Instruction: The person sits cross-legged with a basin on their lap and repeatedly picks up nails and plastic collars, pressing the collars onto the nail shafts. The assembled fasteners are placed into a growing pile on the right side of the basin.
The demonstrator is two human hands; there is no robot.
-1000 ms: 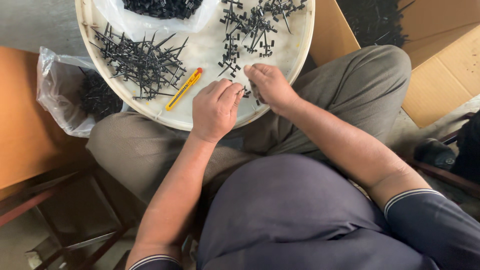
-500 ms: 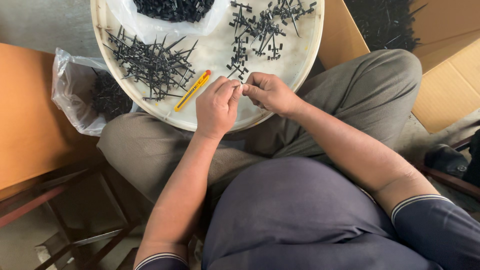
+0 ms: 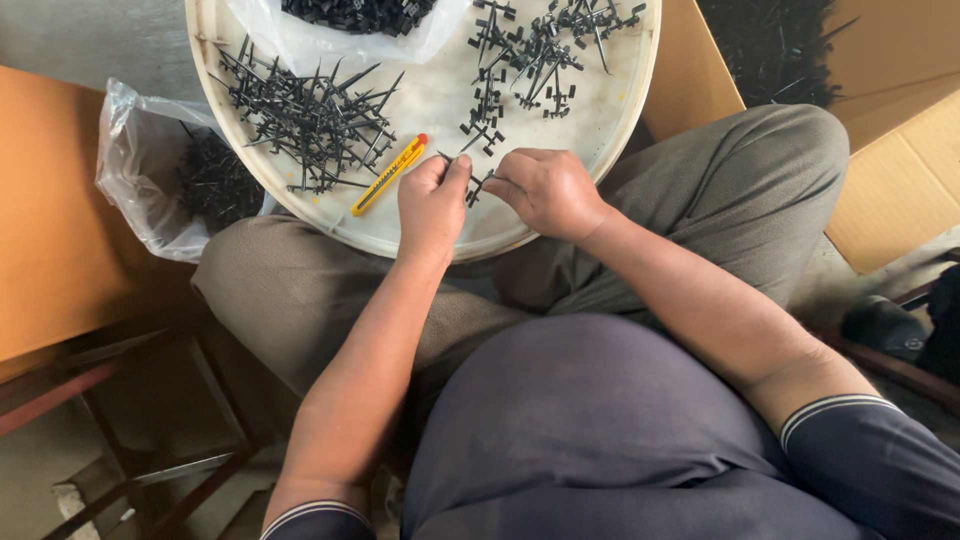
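Observation:
A round white tray [image 3: 420, 232] rests on my lap. My left hand [image 3: 430, 205] and my right hand [image 3: 548, 190] meet over its near edge, both pinching one small black plastic part [image 3: 476, 186] between the fingertips. A pile of thin black sprue sticks [image 3: 305, 115] lies on the tray's left side. Black parts still on their sprues [image 3: 535, 55] lie at the upper right. A yellow utility knife [image 3: 388, 175] with an orange tip lies just left of my left hand.
A clear bag of black parts [image 3: 360, 20] sits at the tray's far edge. Another clear bag with black pieces [image 3: 170, 180] lies to the left beside an orange surface [image 3: 50, 240]. A cardboard box [image 3: 890, 150] with black parts stands at the right.
The view has shifted, so the tray and hands sit further right in the picture. Both hands stay together at the tray's near edge, working the small black part.

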